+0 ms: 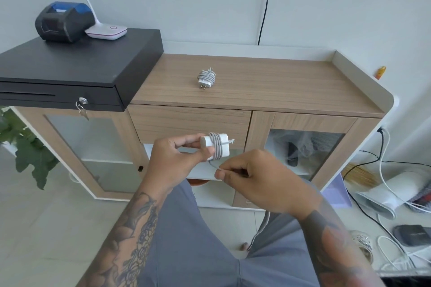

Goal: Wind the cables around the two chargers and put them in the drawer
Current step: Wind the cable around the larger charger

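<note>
Head view, left hand (173, 158) gripping wound charger (215, 147), right hand (261, 177) pinching its cable end (215, 166), drawer (189, 123) closed.

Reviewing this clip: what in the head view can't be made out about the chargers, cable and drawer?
- Cable end: hidden inside the right hand grip.
- Held charger: near face covered by the left hand; prongs not visible.
- Wound charger on the cabinet top: too small to tell how its end is secured.
- Drawer: shut; contents unseen.

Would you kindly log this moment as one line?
left hand: holds white square charger | right hand: pinches grey cable end | second wound charger: on wooden cabinet top | drawer: shut
</note>
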